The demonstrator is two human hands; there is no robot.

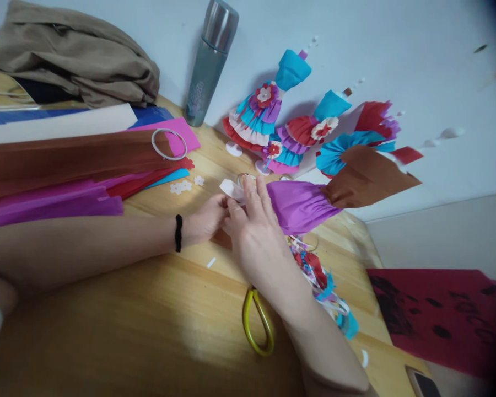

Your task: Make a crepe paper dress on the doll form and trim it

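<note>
My left hand (206,218) and my right hand (254,226) meet at the middle of the wooden table (149,325). Together they pinch a small white piece (231,189) attached to a purple crepe-paper skirt (300,205) with a brown pleated layer (366,176). A black hair tie (178,232) circles my left wrist. My right fingers lie over the top of the purple skirt, hiding part of a small tape roll (244,177) behind them.
Three crepe-paper dress figures (262,113) lean on the wall beside a metal bottle (210,60). Crepe sheets (66,171), a ring of tape (169,144) and a jacket (74,55) lie left. Yellow-handled scissors (257,325), paper scraps (318,275) and a red sheet (442,314) lie right.
</note>
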